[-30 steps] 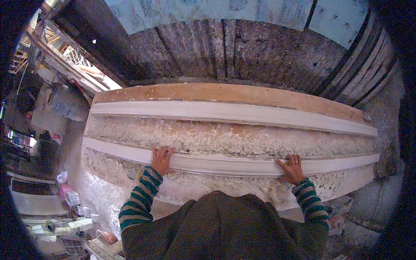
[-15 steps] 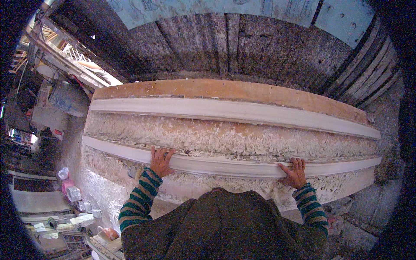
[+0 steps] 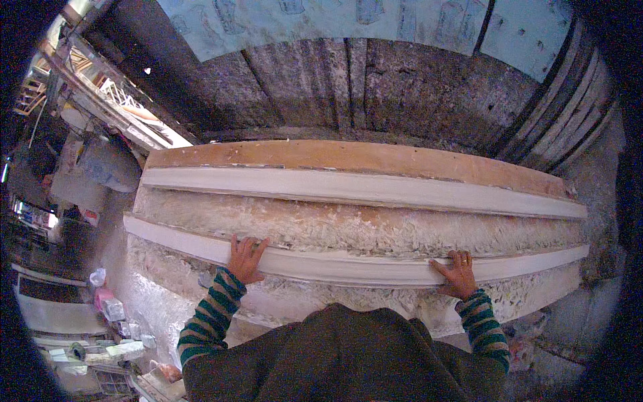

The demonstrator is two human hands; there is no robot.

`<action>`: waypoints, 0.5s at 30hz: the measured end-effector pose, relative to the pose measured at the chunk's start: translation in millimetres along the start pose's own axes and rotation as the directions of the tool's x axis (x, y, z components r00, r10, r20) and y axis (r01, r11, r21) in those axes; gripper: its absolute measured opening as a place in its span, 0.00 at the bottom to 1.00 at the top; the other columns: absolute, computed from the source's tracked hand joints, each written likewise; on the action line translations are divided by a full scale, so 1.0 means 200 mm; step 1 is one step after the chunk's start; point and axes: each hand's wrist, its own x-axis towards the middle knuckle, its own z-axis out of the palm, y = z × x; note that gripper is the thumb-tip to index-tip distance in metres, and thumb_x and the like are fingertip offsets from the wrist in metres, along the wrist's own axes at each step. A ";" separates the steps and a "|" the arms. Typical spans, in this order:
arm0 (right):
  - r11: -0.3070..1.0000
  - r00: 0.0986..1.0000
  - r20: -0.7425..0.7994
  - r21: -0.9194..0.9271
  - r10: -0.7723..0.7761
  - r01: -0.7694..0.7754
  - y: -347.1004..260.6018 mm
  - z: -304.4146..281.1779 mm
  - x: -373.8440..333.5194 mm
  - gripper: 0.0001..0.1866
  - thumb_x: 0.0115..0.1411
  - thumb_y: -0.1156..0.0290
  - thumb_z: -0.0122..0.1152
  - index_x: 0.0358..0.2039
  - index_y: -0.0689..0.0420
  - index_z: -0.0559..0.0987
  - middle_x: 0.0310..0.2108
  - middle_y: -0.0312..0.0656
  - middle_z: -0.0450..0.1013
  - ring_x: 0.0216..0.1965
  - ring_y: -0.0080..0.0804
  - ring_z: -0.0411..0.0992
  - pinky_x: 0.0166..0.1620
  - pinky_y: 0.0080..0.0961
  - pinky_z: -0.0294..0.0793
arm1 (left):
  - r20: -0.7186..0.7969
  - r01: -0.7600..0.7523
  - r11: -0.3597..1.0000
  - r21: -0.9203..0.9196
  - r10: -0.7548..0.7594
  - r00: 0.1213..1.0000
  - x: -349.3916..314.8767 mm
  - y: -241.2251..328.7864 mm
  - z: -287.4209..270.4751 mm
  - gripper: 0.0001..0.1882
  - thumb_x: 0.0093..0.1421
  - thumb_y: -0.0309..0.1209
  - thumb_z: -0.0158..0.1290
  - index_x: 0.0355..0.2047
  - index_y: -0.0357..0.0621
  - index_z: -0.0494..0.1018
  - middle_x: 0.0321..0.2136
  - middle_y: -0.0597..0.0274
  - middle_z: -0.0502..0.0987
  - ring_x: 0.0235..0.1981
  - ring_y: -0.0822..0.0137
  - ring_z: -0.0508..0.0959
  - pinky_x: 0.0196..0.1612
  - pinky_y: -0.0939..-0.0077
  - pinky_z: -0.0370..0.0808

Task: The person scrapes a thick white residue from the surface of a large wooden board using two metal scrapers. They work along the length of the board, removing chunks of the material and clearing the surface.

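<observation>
A long white plaster moulding [image 3: 348, 266] with ridges along its length runs from left to right in front of me. Toward its left part, my left hand [image 3: 246, 261] grips it from above, fingers spread over the far edge. My right hand [image 3: 459, 275] holds it further right, its fingertips bent over the far edge and its thumb pointing left along the strip. The undersides of both hands are hidden. Behind it, a second white moulding [image 3: 362, 189] lies untouched on the bench [image 3: 335, 154], which has a brown far strip and a rough, plaster-crusted middle.
A dark stained wall [image 3: 295, 87] with pale blue sheets [image 3: 281, 20] above it stands beyond the bench. Long boards [image 3: 569, 107] lean at the far right. Plastic bags [image 3: 110, 305] and assorted scraps [image 3: 124, 352] lie on the left.
The bench and far moulding sit lower in the picture as the view shifts. My hands stay on the near moulding, which now looks slightly nearer the far one.
</observation>
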 end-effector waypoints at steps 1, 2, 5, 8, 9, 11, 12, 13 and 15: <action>0.999 0.999 0.040 0.016 0.027 -0.028 0.01 -0.04 0.01 0.52 0.26 0.53 0.73 0.58 0.32 0.62 0.48 0.55 0.64 0.52 0.56 0.59 0.56 0.59 0.52 | -0.007 -0.005 1.000 0.008 0.005 1.000 0.02 -0.01 -0.04 0.61 0.21 0.43 0.69 0.60 0.51 0.54 0.45 0.51 0.65 0.52 0.49 0.63 0.58 0.35 0.45; 0.999 0.999 0.037 0.028 0.020 -0.021 0.02 -0.08 0.03 0.53 0.25 0.54 0.74 0.58 0.32 0.63 0.48 0.56 0.64 0.52 0.56 0.59 0.55 0.58 0.53 | -0.013 -0.010 1.000 0.016 0.010 1.000 0.04 -0.02 -0.09 0.61 0.21 0.44 0.70 0.60 0.51 0.53 0.45 0.51 0.65 0.52 0.50 0.63 0.58 0.35 0.45; 1.000 1.000 -0.022 0.023 0.008 -0.008 0.06 -0.17 0.07 0.54 0.20 0.56 0.75 0.56 0.34 0.64 0.47 0.55 0.63 0.49 0.54 0.60 0.54 0.55 0.55 | 0.002 -0.041 0.999 0.034 0.041 0.999 0.15 -0.07 -0.20 0.62 0.20 0.45 0.70 0.60 0.51 0.53 0.46 0.51 0.65 0.52 0.51 0.63 0.58 0.36 0.46; 1.000 0.994 -0.106 -0.025 -0.014 0.012 0.14 -0.22 0.16 0.55 0.18 0.58 0.75 0.56 0.37 0.64 0.47 0.54 0.61 0.48 0.55 0.60 0.53 0.49 0.57 | -0.022 -0.094 0.994 0.056 0.095 0.995 0.33 -0.12 -0.35 0.63 0.20 0.46 0.70 0.60 0.50 0.53 0.48 0.51 0.64 0.52 0.52 0.63 0.57 0.36 0.48; 1.000 0.997 -0.076 -0.009 0.016 -0.017 0.15 -0.25 0.20 0.54 0.19 0.59 0.75 0.56 0.37 0.65 0.49 0.55 0.61 0.49 0.55 0.60 0.54 0.51 0.56 | -0.034 -0.102 0.993 0.063 0.104 0.994 0.37 -0.15 -0.39 0.63 0.20 0.46 0.70 0.60 0.50 0.53 0.49 0.51 0.64 0.52 0.52 0.63 0.57 0.36 0.49; 0.997 0.997 -0.018 0.013 0.076 -0.076 0.15 -0.31 0.31 0.53 0.21 0.60 0.76 0.56 0.38 0.66 0.52 0.55 0.61 0.52 0.55 0.59 0.55 0.54 0.55 | -0.059 -0.121 0.990 0.068 0.126 0.990 0.46 -0.23 -0.33 0.63 0.21 0.45 0.70 0.61 0.50 0.52 0.49 0.51 0.64 0.53 0.52 0.63 0.56 0.37 0.51; 0.996 0.995 -0.045 -0.009 0.084 -0.084 0.17 -0.31 0.34 0.53 0.21 0.59 0.76 0.56 0.39 0.66 0.52 0.56 0.61 0.52 0.54 0.59 0.55 0.53 0.55 | -0.051 -0.124 0.990 0.067 0.128 0.991 0.54 -0.23 -0.34 0.63 0.21 0.45 0.70 0.61 0.51 0.51 0.50 0.51 0.64 0.53 0.52 0.63 0.56 0.37 0.51; 0.996 0.995 -0.024 0.006 0.092 -0.092 0.19 -0.31 0.37 0.53 0.21 0.58 0.76 0.55 0.39 0.66 0.51 0.56 0.61 0.52 0.54 0.59 0.55 0.53 0.55 | -0.043 -0.117 0.991 0.071 0.120 0.992 0.61 -0.23 -0.36 0.64 0.21 0.45 0.70 0.61 0.51 0.50 0.50 0.51 0.64 0.53 0.52 0.63 0.56 0.37 0.51; 0.993 0.994 0.025 0.035 0.108 -0.109 0.24 -0.31 0.40 0.53 0.20 0.57 0.76 0.55 0.40 0.67 0.51 0.56 0.62 0.52 0.54 0.59 0.55 0.52 0.56 | 0.018 -0.133 0.989 0.067 0.132 0.991 0.72 -0.25 -0.37 0.64 0.22 0.46 0.70 0.62 0.53 0.49 0.50 0.51 0.63 0.54 0.52 0.63 0.56 0.37 0.51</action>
